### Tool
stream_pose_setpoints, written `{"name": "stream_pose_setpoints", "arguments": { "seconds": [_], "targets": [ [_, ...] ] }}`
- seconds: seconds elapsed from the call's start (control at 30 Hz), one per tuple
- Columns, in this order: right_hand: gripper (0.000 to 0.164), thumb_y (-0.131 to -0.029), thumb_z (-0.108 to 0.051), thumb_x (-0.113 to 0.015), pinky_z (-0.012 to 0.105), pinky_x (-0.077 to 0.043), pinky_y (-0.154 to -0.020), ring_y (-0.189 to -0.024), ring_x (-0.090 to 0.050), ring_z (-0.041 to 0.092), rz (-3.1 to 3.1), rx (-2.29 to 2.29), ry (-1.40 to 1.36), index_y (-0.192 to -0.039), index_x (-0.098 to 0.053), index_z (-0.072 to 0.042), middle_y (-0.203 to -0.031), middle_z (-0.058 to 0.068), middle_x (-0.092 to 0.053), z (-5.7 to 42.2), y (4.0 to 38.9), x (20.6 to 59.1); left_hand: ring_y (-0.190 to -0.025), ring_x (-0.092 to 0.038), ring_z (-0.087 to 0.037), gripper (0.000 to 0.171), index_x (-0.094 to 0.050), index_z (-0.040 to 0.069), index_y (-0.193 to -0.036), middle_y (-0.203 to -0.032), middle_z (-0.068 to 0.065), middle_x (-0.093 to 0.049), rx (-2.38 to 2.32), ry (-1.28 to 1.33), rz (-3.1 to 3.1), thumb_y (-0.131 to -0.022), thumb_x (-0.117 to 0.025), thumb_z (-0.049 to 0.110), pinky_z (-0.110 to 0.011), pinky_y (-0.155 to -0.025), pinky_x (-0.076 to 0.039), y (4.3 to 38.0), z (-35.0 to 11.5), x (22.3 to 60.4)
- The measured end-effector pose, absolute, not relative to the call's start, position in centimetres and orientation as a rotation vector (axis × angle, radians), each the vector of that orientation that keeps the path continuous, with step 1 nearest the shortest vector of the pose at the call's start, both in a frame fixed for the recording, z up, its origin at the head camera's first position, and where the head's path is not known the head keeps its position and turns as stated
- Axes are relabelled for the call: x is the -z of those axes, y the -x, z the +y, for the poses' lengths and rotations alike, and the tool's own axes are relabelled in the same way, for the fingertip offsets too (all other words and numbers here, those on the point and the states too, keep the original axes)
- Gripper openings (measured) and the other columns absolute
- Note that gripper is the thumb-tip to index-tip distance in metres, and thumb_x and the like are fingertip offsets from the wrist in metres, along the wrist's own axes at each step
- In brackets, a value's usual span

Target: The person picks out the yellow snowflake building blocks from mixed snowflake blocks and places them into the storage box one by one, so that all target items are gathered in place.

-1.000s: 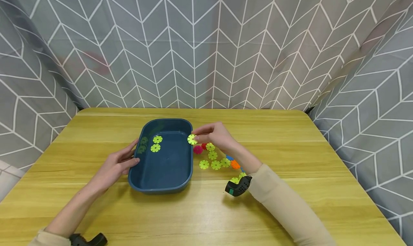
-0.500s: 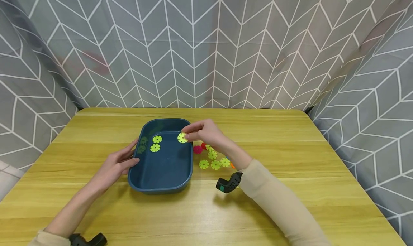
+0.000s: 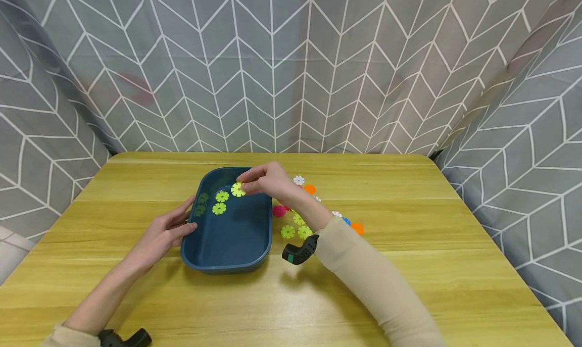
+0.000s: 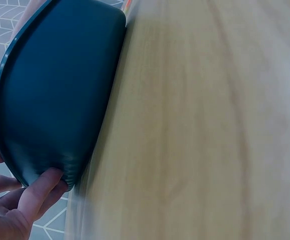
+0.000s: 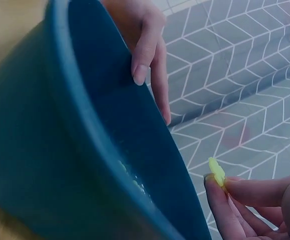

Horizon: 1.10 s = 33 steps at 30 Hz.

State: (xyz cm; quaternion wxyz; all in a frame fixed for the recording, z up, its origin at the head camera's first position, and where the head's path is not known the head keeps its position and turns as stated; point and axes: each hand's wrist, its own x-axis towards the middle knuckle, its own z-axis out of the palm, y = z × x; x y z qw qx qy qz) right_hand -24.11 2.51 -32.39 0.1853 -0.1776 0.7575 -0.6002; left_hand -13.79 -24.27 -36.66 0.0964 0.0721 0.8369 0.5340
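Observation:
A dark blue plastic bin (image 3: 232, 241) stands on the wooden table. At its left rim, my left hand (image 3: 156, 238) grips the wall, thumb over the edge and fingers outside; the left wrist view shows fingers against the bin's outer wall (image 4: 59, 90). Over the bin's far right part, my right hand (image 3: 273, 183) pinches a yellow-green notched disc (image 3: 237, 189) between thumb and fingertips. In the right wrist view this disc (image 5: 216, 172) is seen nearly edge-on. Two similar discs, an upper one (image 3: 222, 196) and a lower one (image 3: 219, 208), lie inside the bin; their reflections show on its left wall.
Right of the bin, several loose discs lie on the table (image 3: 409, 210), partly hidden by my right arm: yellow-green (image 3: 288, 231), pink (image 3: 279, 211), white (image 3: 298, 180), orange (image 3: 357, 229) and blue (image 3: 346, 221). A grey patterned curtain (image 3: 291, 74) hangs behind the table.
My right hand has carried the pinched disc leftward from the bin's right rim to over its inside, near the two discs there. The left hand and bin have stayed in place.

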Motion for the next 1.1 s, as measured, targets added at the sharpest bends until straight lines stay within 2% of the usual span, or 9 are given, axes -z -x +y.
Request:
{"name": "stream_pose_setpoints", "arguments": {
  "seconds": [0.33, 0.47, 0.57, 0.63, 0.7, 0.93, 1.1],
  "targets": [
    [0.023, -0.092, 0.000, -0.067, 0.040, -0.055, -0.096, -0.095, -0.073, 0.023, 2.072, 1.772, 0.431, -0.114, -0.073, 0.002, -0.111, 0.014, -0.071, 0.1, 24.9, 32.6, -0.131, -0.049, -0.046, 0.066, -0.017, 0.015, -0.161, -0.156, -0.032, -0.031, -1.587, -0.205, 2.474, -0.105, -0.051, 0.021, -0.020, -0.082, -0.055, 13.7, -24.3, 36.6],
    [0.021, -0.091, 0.002, -0.068, 0.045, -0.054, -0.097, -0.092, -0.073, 0.024, 2.046, 1.818, 0.410, -0.111, -0.073, 0.005, -0.108, 0.014, -0.071, -1.0, 25.3, 33.1, -0.116, -0.058, -0.033, 0.066, -0.019, 0.014, -0.161, -0.155, -0.032, -0.033, -1.576, -0.207, 2.491, -0.104, -0.052, 0.020, -0.021, -0.076, -0.053, 13.8, -24.3, 36.6],
    [0.021, -0.091, 0.004, -0.067, 0.049, -0.052, -0.099, -0.094, -0.073, 0.026, 2.021, 1.841, 0.392, -0.110, -0.073, 0.007, -0.109, 0.016, -0.071, -1.6, 25.5, 33.4, -0.110, -0.059, -0.021, 0.066, -0.019, 0.014, -0.161, -0.155, -0.031, -0.034, -1.576, -0.204, 2.489, -0.104, -0.053, 0.020, -0.022, -0.075, -0.053, 13.8, -24.3, 36.6],
    [0.021, -0.090, 0.004, -0.068, 0.050, -0.051, -0.099, -0.096, -0.073, 0.028, 2.005, 1.852, 0.372, -0.110, -0.073, 0.008, -0.110, 0.017, -0.070, -1.9, 25.6, 33.6, -0.104, -0.060, -0.019, 0.066, -0.019, 0.015, -0.161, -0.155, -0.031, -0.034, -1.582, -0.198, 2.480, -0.104, -0.053, 0.020, -0.021, -0.074, -0.052, 13.8, -24.3, 36.6],
    [0.021, -0.090, 0.005, -0.068, 0.050, -0.052, -0.099, -0.097, -0.073, 0.030, 1.987, 1.873, 0.351, -0.110, -0.072, 0.008, -0.109, 0.017, -0.070, -2.3, 25.6, 33.8, -0.107, -0.060, -0.017, 0.066, -0.019, 0.015, -0.161, -0.155, -0.031, -0.034, -1.582, -0.192, 2.479, -0.104, -0.053, 0.021, -0.021, -0.075, -0.052, 13.9, -24.3, 36.6],
    [0.020, -0.090, 0.006, -0.067, 0.048, -0.053, -0.097, -0.095, -0.073, 0.029, 1.963, 1.894, 0.334, -0.109, -0.072, 0.009, -0.106, 0.017, -0.071, -3.7, 25.7, 34.6, -0.111, -0.059, -0.019, 0.066, -0.018, 0.015, -0.161, -0.155, -0.031, -0.033, -1.584, -0.195, 2.472, -0.104, -0.052, 0.020, -0.021, -0.076, -0.052, 13.9, -24.3, 36.6],
    [0.020, -0.089, 0.007, -0.067, 0.046, -0.055, -0.094, -0.093, -0.073, 0.028, 1.958, 1.913, 0.302, -0.109, -0.072, 0.009, -0.104, 0.016, -0.072, -4.2, 25.5, 35.1, -0.122, -0.056, -0.034, 0.066, -0.019, 0.014, -0.161, -0.155, -0.031, -0.034, -1.586, -0.200, 2.475, -0.104, -0.052, 0.019, -0.020, -0.077, -0.053, 13.9, -24.2, 36.6]
  ]
}}
